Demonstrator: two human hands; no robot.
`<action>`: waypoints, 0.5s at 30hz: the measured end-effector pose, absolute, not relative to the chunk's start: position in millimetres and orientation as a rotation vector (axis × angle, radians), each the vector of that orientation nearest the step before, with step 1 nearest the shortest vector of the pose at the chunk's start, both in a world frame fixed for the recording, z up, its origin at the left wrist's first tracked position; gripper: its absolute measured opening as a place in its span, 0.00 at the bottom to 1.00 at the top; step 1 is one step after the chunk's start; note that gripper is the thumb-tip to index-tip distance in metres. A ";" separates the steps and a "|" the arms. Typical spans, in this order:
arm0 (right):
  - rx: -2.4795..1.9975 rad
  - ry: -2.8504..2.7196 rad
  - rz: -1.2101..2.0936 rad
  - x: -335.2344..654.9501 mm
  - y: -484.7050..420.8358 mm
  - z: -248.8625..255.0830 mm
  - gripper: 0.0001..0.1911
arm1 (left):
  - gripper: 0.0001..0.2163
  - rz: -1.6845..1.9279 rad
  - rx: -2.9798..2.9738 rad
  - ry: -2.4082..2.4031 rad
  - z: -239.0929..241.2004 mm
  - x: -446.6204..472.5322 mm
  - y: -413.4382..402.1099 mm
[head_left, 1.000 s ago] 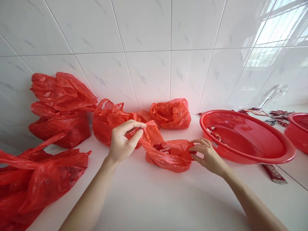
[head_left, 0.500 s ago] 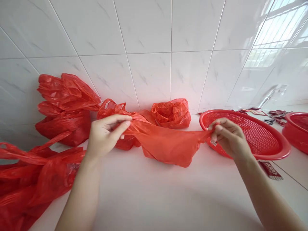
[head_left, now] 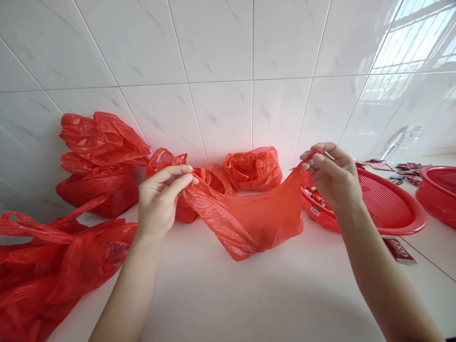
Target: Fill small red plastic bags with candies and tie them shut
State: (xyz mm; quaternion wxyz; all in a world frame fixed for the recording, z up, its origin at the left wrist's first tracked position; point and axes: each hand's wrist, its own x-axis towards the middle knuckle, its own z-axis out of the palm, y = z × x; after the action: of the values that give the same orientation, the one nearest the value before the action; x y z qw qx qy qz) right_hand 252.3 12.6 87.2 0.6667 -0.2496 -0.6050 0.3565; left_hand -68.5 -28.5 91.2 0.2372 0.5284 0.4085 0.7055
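A thin red plastic bag [head_left: 252, 221] hangs stretched between my two hands above the white counter [head_left: 249, 299]. My left hand [head_left: 162, 197] pinches its left corner between thumb and fingers. At the opposite end, my right hand [head_left: 333, 173] is closed on the bunched upper right corner, held somewhat higher. The bag sags in the middle and looks flat, with creases on its left part. Behind it, against the tiled wall, sits a rolled-open red bag [head_left: 253, 168] with crumpled plastic inside.
Several full red bags [head_left: 103, 175] stand at the back left, with more red bags [head_left: 64, 266] at the front left. A red mesh basket [head_left: 384, 199] holding small packets stands behind my right hand. Another red basket [head_left: 440, 190], scissors [head_left: 397, 179] and a dark red packet [head_left: 399, 251] lie further right.
My right hand has risen, lifting its corner of the bag. The bag now hangs more open and lower in the middle. My left hand has shifted slightly right.
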 end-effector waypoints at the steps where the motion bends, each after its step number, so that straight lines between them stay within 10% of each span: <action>1: -0.559 -1.372 0.824 248.4 10.5 87.6 0.10 | 0.06 1.873 1.436 1.088 90.5 -65.2 -28.7; 15: -0.706 -1.555 0.848 207.8 -14.7 77.1 0.17 | 0.13 1.521 2.009 0.987 81.2 26.2 -27.0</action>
State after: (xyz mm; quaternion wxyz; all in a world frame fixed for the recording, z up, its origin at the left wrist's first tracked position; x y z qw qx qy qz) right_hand 207.8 -14.7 77.1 0.5791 -0.3021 -0.6648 0.3625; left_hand 26.2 -27.0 81.2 0.2161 0.7248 0.3561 0.5488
